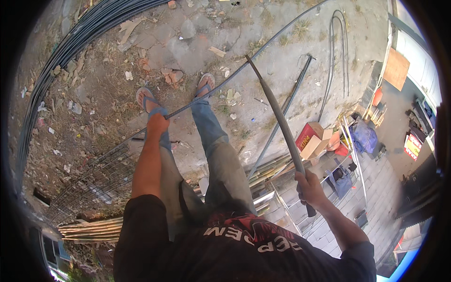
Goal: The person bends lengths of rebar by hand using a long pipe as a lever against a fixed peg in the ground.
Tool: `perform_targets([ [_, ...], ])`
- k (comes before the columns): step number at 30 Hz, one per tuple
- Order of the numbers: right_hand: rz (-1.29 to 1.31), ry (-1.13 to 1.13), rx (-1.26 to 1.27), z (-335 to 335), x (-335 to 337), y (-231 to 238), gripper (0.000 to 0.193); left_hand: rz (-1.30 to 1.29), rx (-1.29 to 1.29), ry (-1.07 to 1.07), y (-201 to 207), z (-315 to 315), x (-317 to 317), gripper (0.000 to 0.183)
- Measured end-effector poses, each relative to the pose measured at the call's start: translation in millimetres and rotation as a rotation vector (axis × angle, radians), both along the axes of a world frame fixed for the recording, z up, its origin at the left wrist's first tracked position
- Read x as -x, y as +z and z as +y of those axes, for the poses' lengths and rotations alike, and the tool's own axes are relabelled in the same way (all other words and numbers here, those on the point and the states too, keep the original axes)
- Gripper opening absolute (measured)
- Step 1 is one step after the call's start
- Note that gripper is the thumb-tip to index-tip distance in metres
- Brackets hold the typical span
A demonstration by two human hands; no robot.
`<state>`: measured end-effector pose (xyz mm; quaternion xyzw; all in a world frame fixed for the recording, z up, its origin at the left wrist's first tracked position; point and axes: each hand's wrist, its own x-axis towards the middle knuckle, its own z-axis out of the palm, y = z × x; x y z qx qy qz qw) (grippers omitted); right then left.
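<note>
My left hand is closed around a long, thin steel rebar rod, low over the ground near my feet. From there the rod runs up and to the right, curving slightly toward the far edge. My right hand grips a long dark metal bar near its thicker lower end. The bar slants away to the far left and narrows. Its far tip meets or overlaps the rod in the picture; whether it is hooked onto it I cannot tell.
A thick bundle of rebar curves along the left. Wire-like steel cages and bamboo poles lie at lower left. Bent rods are at the far right. An open red cardboard box and a blue bag stand at right. Rubble litters the ground.
</note>
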<state>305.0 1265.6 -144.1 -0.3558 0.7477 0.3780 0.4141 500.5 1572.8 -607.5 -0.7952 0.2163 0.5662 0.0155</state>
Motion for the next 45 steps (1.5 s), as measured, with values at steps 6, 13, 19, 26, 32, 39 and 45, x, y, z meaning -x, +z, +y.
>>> perform_targets([
  [6,-0.098,-0.007,0.036,46,-5,-100,0.031,-0.040,-0.012,0.014,-68,10,-45,0.040],
  [13,-0.112,-0.052,0.050,62,-10,-177,0.032,0.067,-0.154,-0.105,-134,21,-59,0.050],
  [19,0.037,0.279,0.103,56,109,-146,0.044,0.217,-0.015,-0.085,-128,45,-11,0.049],
  [26,0.031,0.150,0.000,17,59,-81,0.049,0.253,-0.049,-0.208,-77,52,-8,0.049],
  [32,0.085,0.280,-0.065,-10,80,-39,0.048,0.126,-0.018,-0.112,-45,65,0,0.051],
  [39,-0.050,0.496,-0.143,31,103,-23,0.046,0.077,-0.009,-0.071,-37,78,16,0.049],
  [45,0.044,0.395,-0.142,61,116,-37,0.039,0.051,0.030,-0.161,-45,84,8,0.043],
])
